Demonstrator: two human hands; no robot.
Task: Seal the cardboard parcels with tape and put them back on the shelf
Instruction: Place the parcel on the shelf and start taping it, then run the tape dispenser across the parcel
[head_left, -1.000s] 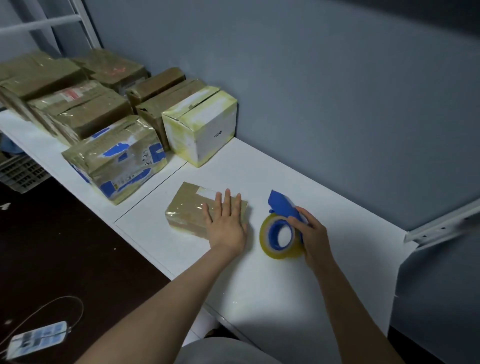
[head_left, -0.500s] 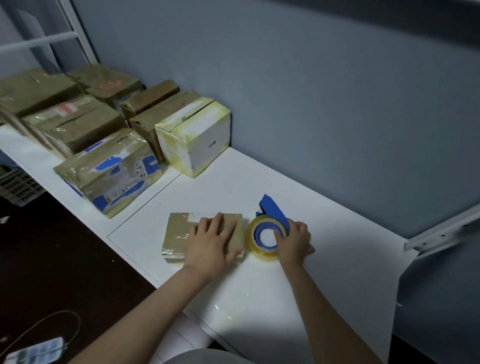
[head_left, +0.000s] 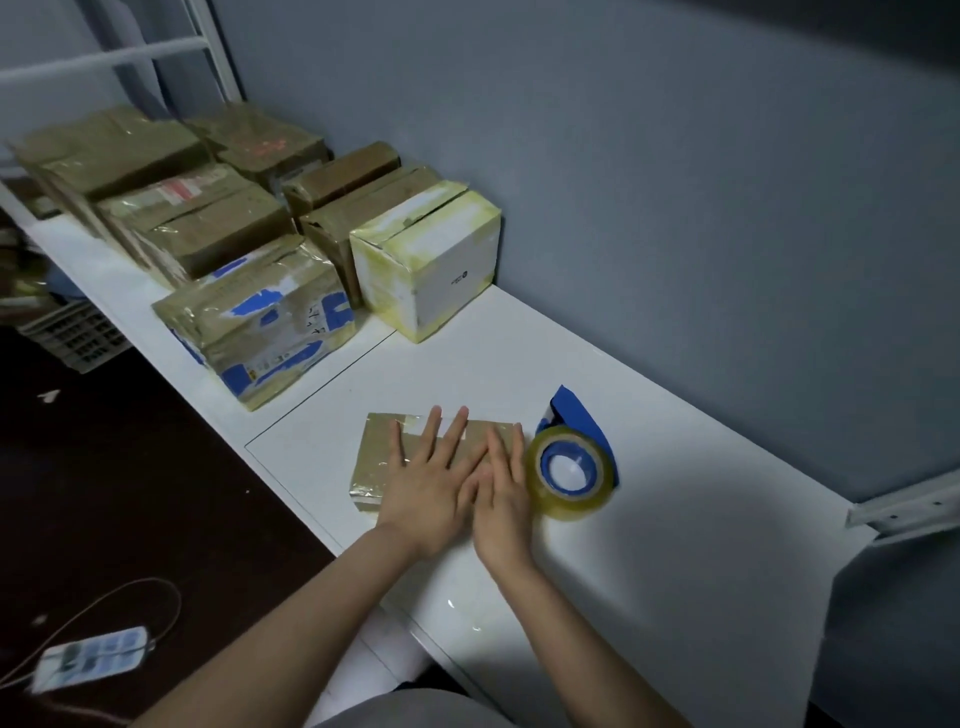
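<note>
A small flat cardboard parcel (head_left: 376, 452), shiny with tape, lies near the front edge of the white shelf (head_left: 675, 519). My left hand (head_left: 428, 480) lies flat on top of it with fingers spread. My right hand (head_left: 501, 491) rests beside it with straight fingers on the parcel's right end. Just right of that hand stands the tape dispenser (head_left: 571, 467), a blue holder with a yellowish clear roll; neither hand holds it.
Several taped parcels fill the shelf's left part: a white and yellow box (head_left: 431, 260), a brown one with blue patches (head_left: 260, 322), more brown ones behind. The grey wall (head_left: 675, 182) backs the shelf. A power strip (head_left: 91, 657) with cable lies on the dark floor.
My right hand has let go of the tape dispenser and moved left onto the parcel beside my left hand. The dispenser stays standing on the shelf.
</note>
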